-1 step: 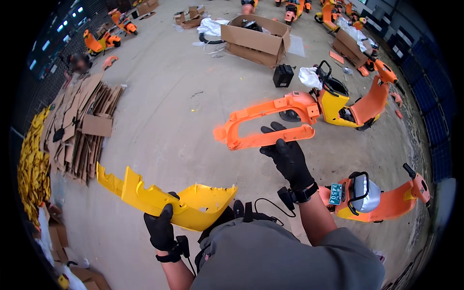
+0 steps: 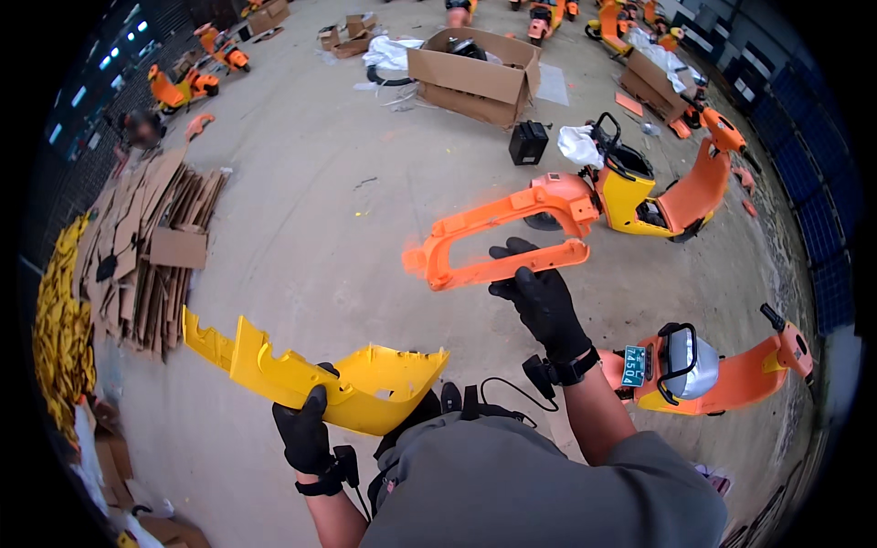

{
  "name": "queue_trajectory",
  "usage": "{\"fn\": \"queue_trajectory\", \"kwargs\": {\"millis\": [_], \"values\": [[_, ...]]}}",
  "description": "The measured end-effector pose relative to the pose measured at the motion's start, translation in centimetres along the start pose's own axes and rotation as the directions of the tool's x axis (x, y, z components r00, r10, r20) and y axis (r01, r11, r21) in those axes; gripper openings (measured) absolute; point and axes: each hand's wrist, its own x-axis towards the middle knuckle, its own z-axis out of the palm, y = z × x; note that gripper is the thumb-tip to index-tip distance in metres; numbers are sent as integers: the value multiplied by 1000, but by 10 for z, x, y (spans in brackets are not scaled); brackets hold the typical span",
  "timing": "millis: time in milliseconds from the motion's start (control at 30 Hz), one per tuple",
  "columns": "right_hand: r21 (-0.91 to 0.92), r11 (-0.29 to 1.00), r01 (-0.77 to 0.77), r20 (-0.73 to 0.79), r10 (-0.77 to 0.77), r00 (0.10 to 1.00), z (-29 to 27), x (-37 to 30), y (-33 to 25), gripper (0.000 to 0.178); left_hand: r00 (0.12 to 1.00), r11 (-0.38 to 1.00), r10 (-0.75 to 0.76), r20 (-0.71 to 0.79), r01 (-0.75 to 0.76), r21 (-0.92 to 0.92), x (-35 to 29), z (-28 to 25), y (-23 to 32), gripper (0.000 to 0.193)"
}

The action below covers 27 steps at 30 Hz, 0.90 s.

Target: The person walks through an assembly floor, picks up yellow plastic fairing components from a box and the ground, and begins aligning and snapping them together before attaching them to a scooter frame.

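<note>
My left hand [image 2: 306, 431], in a black glove, grips the lower edge of a long yellow plastic scooter body panel [image 2: 283, 370] held flat in front of my chest. My right hand [image 2: 541, 297], also gloved in black, holds an orange loop-shaped scooter frame panel [image 2: 489, 228] by its lower bar, raised above the concrete floor. The two panels are apart, with the orange one higher and to the right.
An orange and yellow scooter [image 2: 644, 192] stands behind the orange panel, and another [image 2: 722, 365] is at my right. An open cardboard box [image 2: 470, 73] and a small black box [image 2: 528, 143] lie ahead. Flattened cardboard [image 2: 146, 247] and stacked yellow panels [image 2: 59, 338] line the left.
</note>
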Motion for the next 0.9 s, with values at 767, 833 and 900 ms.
{"fn": "queue_trajectory", "kwargs": {"millis": [767, 833, 900], "values": [[-394, 913, -102, -877, -341, 338, -285, 259, -26, 15, 713, 984, -161, 682, 68, 162, 548, 346, -12, 36], [-426, 896, -128, -872, -368, 323, -330, 277, -27, 14, 714, 987, -148, 684, 67, 143, 576, 379, -16, 36], [-445, 881, -159, -873, -387, 296, -380, 301, -32, 11, 712, 992, -115, 693, 44, 120, 606, 414, -20, 35]]}}
